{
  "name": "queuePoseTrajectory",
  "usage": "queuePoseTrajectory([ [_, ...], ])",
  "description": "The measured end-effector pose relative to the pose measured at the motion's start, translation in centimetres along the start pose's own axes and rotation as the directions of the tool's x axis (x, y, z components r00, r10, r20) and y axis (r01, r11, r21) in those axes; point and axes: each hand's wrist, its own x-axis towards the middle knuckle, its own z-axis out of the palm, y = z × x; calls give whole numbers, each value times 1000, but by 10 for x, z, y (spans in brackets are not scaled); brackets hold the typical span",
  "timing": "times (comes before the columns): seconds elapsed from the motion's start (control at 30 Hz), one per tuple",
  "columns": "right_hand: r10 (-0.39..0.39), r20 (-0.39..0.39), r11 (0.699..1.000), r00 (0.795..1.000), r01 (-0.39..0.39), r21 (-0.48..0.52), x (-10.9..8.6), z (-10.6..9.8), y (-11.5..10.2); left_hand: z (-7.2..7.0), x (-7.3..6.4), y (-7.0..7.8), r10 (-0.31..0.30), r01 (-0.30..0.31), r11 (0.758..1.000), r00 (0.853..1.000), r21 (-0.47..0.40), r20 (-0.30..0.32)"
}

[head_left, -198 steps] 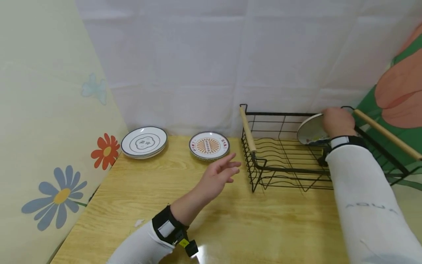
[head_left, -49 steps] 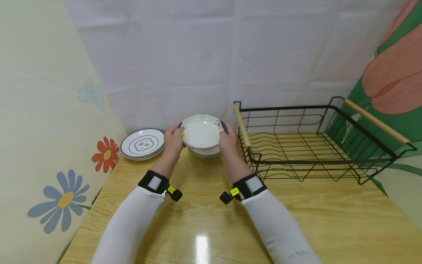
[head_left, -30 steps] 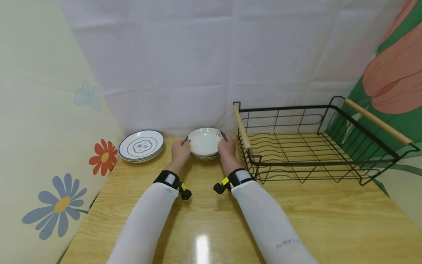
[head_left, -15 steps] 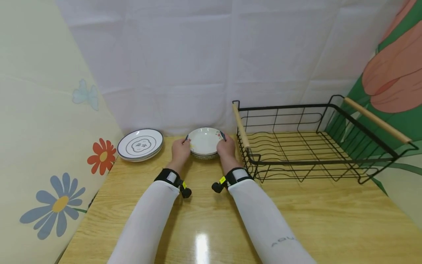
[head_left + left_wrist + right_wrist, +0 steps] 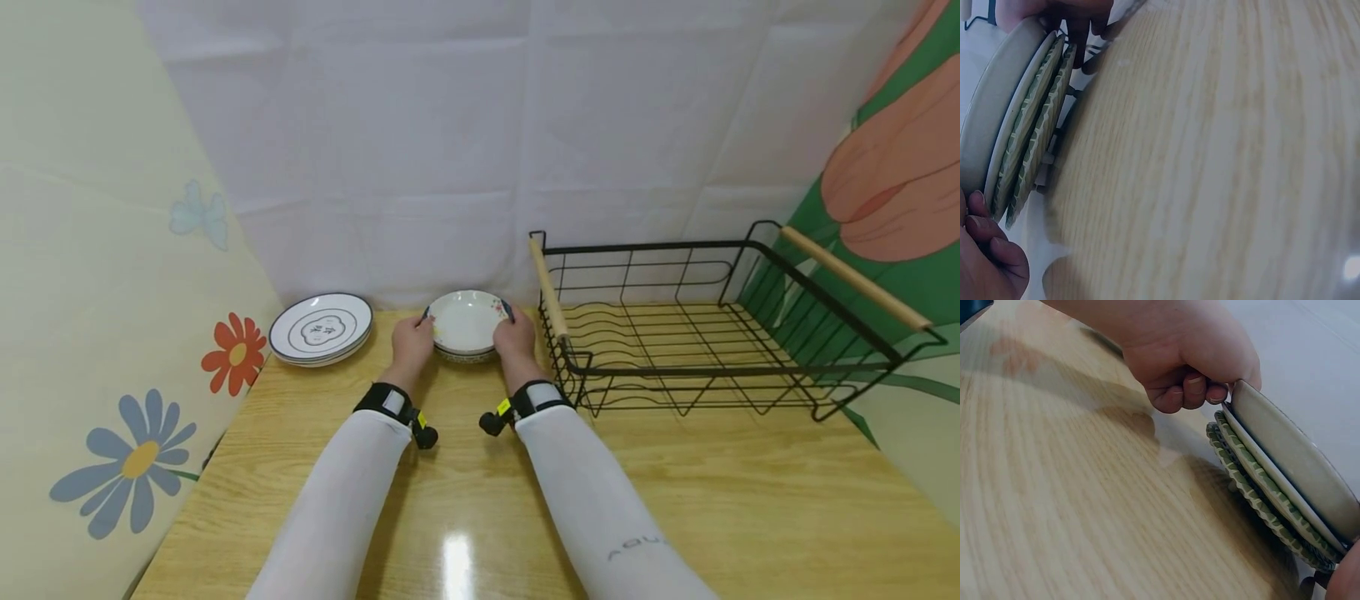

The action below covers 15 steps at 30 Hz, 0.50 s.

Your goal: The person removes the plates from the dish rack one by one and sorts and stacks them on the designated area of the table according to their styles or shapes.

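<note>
A white floral dish (image 5: 467, 322) with dark blue patches on its rim sits on top of a short stack of plates by the back wall. Both of my hands grip its rim. My left hand (image 5: 412, 342) holds the left side, and my right hand (image 5: 516, 341) the right. Below it, the wrist views show a white plate rim (image 5: 1013, 119) and green-and-cream ridged plate edges (image 5: 1260, 494). In the left wrist view the left-hand fingers (image 5: 1007, 253) curl under the dish's edge. The left hand's curled fingers (image 5: 1192, 390) also show in the right wrist view.
To the left stands another stack of white plates (image 5: 321, 329) with dark blue rims. A black wire dish rack (image 5: 720, 369) with wooden handles is close on the right. White sheeting (image 5: 420, 167) hangs behind the wooden table (image 5: 465, 500).
Earlier my right hand held a dish in the rack while my left was open. Then both hands carried the floral dish over the middle stack and lowered it; the last half second is nearly still.
</note>
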Motion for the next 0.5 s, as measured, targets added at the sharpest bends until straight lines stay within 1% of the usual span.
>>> queuePoseTrajectory([
  [0.07, -2, -1, 1000, 1000, 2, 7, 1, 0, 0, 0, 0, 1, -8, 8, 1000, 1000, -13, 5],
  [0.3, 12, -1, 1000, 1000, -12, 26, 4, 0, 1, 0, 1, -1, -34, 34, 999, 999, -14, 18],
  [0.5, 31, 9, 999, 999, -32, 44, 6, 0, -1, -1, 1, 2, -62, 63, 997, 998, -52, 20],
])
